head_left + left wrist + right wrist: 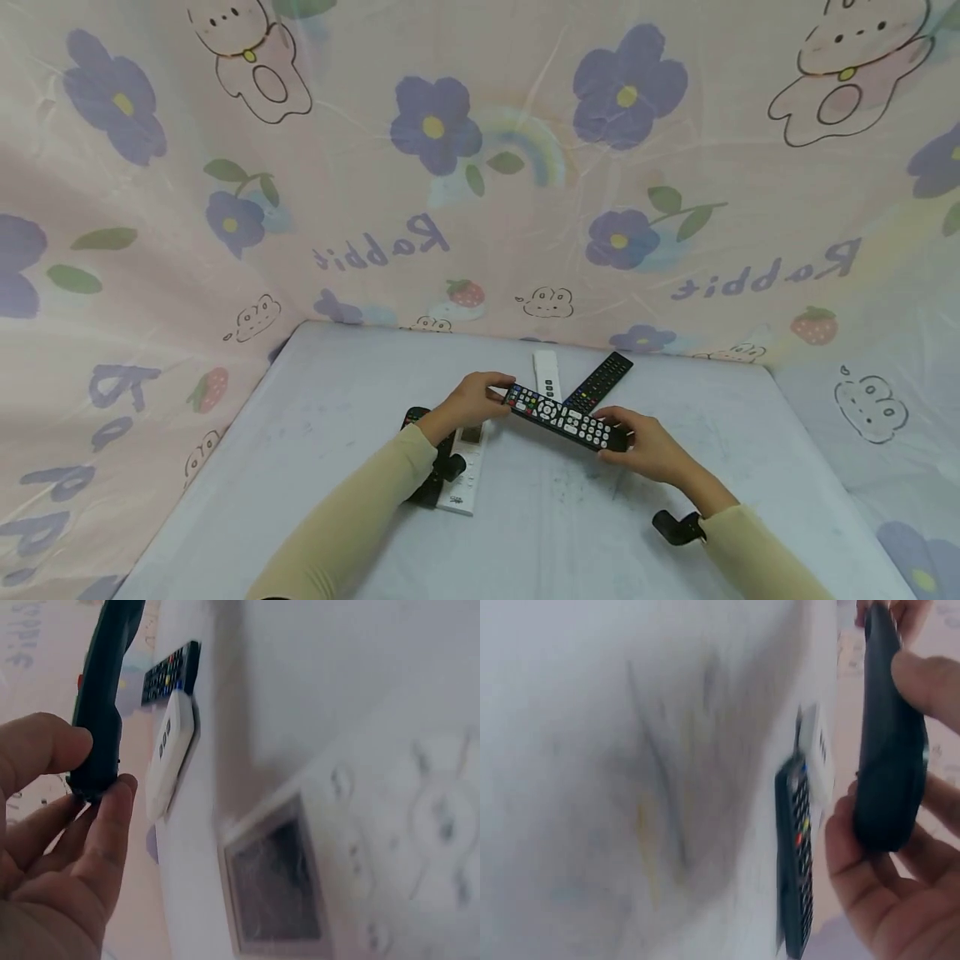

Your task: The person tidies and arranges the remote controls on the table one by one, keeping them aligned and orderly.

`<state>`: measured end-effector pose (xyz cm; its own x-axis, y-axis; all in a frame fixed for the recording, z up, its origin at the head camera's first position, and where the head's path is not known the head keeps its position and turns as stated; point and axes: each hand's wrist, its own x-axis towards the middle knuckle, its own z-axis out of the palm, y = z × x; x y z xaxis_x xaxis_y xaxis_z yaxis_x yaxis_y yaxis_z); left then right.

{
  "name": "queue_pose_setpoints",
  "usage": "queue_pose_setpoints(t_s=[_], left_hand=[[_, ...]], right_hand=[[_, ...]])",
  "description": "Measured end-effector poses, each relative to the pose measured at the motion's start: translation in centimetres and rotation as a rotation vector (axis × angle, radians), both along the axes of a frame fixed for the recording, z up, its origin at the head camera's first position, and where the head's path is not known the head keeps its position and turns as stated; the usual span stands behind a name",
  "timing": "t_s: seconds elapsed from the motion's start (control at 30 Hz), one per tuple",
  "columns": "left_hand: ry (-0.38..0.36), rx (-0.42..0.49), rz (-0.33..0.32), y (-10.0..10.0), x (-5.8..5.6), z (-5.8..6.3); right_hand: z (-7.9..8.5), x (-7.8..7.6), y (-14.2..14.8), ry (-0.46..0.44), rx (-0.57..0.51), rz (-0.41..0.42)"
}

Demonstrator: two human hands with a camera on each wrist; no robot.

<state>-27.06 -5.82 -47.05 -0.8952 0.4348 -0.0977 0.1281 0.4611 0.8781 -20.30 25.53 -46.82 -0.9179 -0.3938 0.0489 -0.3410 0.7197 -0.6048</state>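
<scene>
The pale-buttoned black remote (564, 419) is held above the worktop (540, 537), left hand (474, 400) pinching one end, right hand (648, 446) grasping the other. Beyond it lie a small white remote (547, 372) and a slim black remote (600, 381); to its left, a screened white remote (467, 483) beside a dark remote (427, 493).

Soft, even light fills the head view; wrist views are dimmer, shadows crossing the table (337, 682), the near white remote (390, 847) blurred.
</scene>
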Motion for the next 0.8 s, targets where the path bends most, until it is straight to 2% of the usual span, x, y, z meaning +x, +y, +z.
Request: queue_pose_setpoints(t_s=[0.4,0.63,0.8], left_hand=[[0.069,-0.089,-0.045,-2.0,-2.1,-0.5],[0.056,-0.086,-0.062,-2.7,-2.7,-0.8],[0.079,-0.110,-0.055,-2.8,-3.2,-1.2]], right_hand=[[-0.1,3.1,-4.0,-0.146,-0.165,0.020],[-0.2,4.6,-6.6,-0.148,-0.234,0.027],[-0.3,5.8,-8.8,-0.133,-0.274,0.013]])
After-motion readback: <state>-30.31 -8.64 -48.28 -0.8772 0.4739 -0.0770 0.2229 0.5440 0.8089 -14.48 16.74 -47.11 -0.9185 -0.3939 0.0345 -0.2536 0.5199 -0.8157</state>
